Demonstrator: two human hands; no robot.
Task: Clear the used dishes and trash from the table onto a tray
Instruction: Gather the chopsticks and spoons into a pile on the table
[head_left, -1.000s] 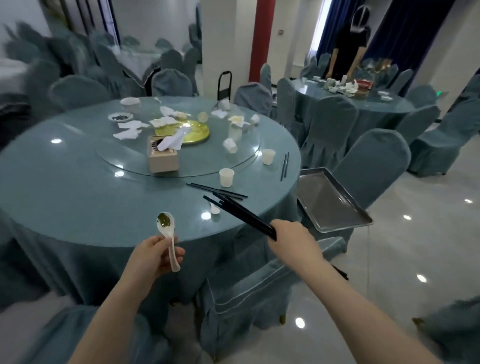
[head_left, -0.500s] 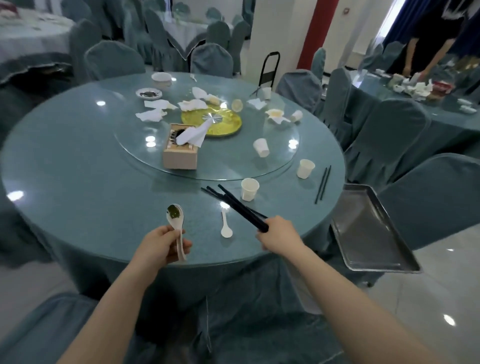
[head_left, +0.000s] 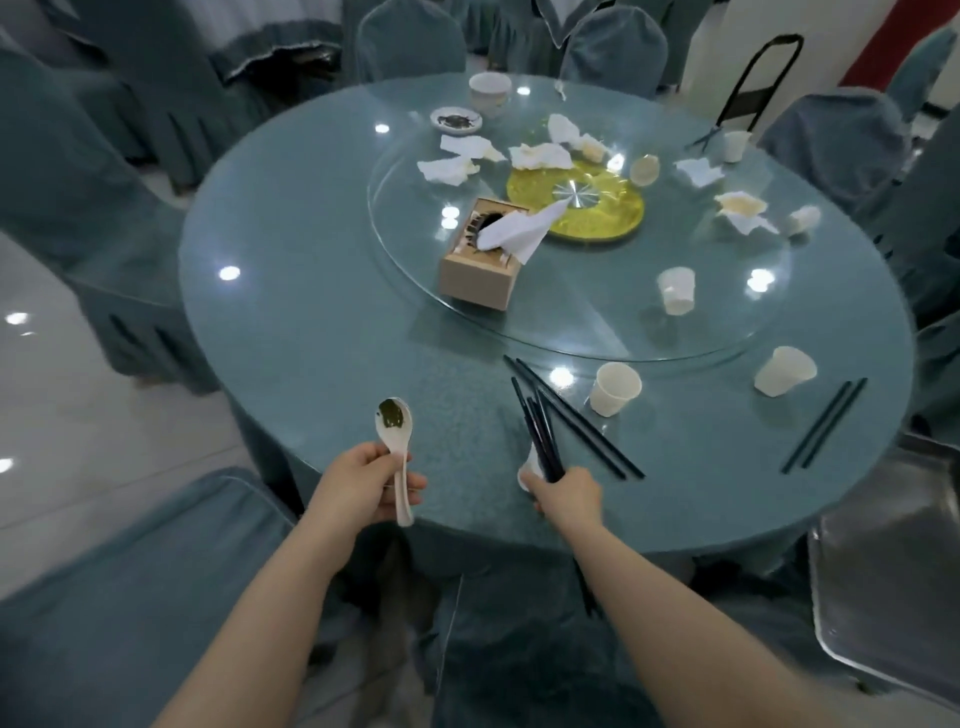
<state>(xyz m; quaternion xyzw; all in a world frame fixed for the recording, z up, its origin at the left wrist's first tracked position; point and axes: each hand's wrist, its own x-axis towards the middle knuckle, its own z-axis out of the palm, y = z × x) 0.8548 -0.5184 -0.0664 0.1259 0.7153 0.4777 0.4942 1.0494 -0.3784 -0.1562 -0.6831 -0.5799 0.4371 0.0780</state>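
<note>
My left hand (head_left: 363, 486) grips a white spoon (head_left: 396, 422) with dark residue in its bowl, held upright over the near table edge. My right hand (head_left: 566, 498) holds a bundle of black chopsticks (head_left: 537, 434) and touches a second white spoon (head_left: 531, 466) lying on the round teal table (head_left: 311, 322). More black chopsticks (head_left: 587, 426) lie just right of that hand. A metal tray (head_left: 893, 571) sits at the right edge, off the table.
Paper cups (head_left: 615, 388), another chopstick pair (head_left: 826, 425), a tissue box (head_left: 480, 262), crumpled napkins (head_left: 449, 170), a yellow plate (head_left: 576, 202), a small dish (head_left: 457, 120) and a bowl (head_left: 489, 89) sit on the table. Covered chairs (head_left: 124, 597) ring it.
The view has tilted down and closer to the table. My right hand with the chopsticks has come down onto the white spoon lying near the table edge. The left hand keeps its spoon.
</note>
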